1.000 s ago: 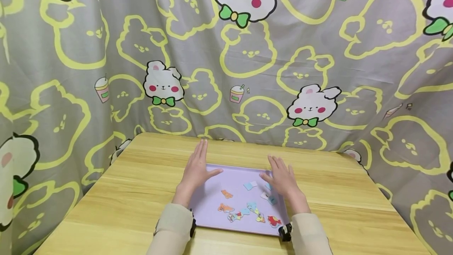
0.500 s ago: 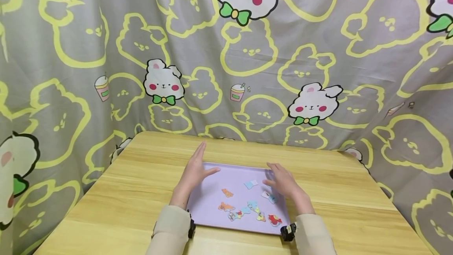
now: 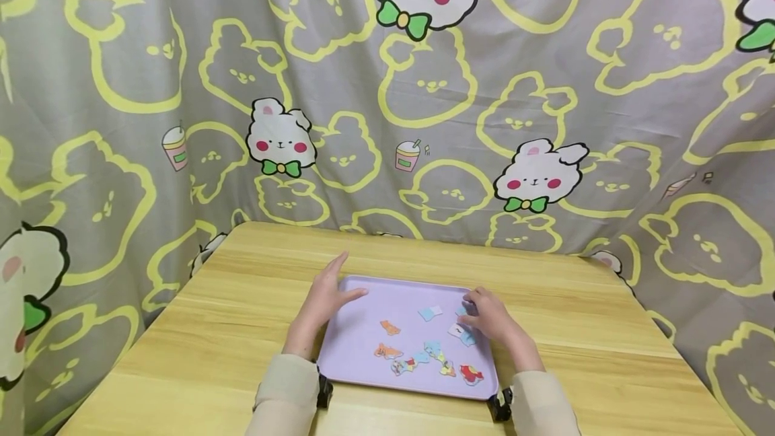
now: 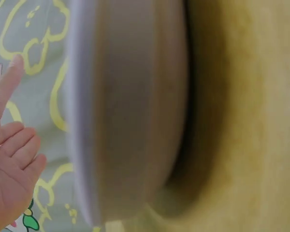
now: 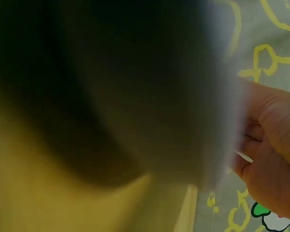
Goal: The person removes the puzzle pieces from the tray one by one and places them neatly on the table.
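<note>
A lilac rectangular tray (image 3: 357, 338) lies between the two hands in the head view. Several small flat cut-out pieces are scattered in it: an orange piece (image 3: 389, 327), another orange piece (image 3: 387, 352), a red piece (image 3: 470, 374), a blue-and-white piece (image 3: 430, 313). My left hand (image 3: 323, 301) is at the tray's left side, its fingers extended and thumb spread over the rim, holding nothing. My right hand (image 3: 492, 316) is at the right side, fingers bent over the far right corner, partly covering a light-blue piece. In the left wrist view the tray wall (image 4: 128, 111) fills the middle.
The tray rests on a wooden table (image 3: 242, 328). A grey curtain (image 3: 351, 86) with yellow outlines and white rabbits hangs behind and at both sides. Black wrist cameras sit near the tray's front corners.
Both hands have drawn back toward the person and spread apart, uncovering more of the tray's sides. The right fingers have come down more bent. The pieces stay where they were in the tray.
</note>
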`<state>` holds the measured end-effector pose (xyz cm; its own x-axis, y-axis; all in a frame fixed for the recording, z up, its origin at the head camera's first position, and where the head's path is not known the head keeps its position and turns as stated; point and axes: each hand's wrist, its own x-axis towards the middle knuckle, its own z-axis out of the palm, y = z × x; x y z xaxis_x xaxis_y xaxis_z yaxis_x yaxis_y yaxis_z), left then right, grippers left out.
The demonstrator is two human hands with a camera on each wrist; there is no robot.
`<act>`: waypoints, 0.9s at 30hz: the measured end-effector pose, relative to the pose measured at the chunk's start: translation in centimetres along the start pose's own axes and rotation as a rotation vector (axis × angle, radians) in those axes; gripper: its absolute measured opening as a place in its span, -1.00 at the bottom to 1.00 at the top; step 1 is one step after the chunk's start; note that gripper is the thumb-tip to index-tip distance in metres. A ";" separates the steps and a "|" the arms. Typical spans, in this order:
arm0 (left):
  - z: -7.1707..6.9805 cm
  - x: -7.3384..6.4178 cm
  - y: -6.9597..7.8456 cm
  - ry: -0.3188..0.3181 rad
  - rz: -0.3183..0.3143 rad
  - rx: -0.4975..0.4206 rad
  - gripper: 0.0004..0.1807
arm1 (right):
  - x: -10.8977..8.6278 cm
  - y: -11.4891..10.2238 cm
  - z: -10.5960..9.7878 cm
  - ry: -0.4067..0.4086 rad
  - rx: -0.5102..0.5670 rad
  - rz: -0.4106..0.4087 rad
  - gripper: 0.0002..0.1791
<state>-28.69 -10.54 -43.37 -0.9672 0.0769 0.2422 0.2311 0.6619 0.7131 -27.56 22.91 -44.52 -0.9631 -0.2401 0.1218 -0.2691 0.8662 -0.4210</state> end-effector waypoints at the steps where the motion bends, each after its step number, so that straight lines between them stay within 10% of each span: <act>1: 0.0 -0.1 -0.2 -0.003 0.000 0.003 -0.02 | 0.0 0.1 0.1 -0.002 0.013 0.011 -0.51; 27: -0.8 -0.7 -2.8 -0.121 -0.084 0.037 -0.19 | 0.4 0.7 0.2 -0.007 -0.066 -0.019 -0.68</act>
<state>-28.58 -13.01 -45.03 -0.9891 0.1079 0.1006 0.1474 0.6969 0.7019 -28.09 23.31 -44.95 -0.9580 -0.2596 0.1223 -0.2865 0.8885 -0.3585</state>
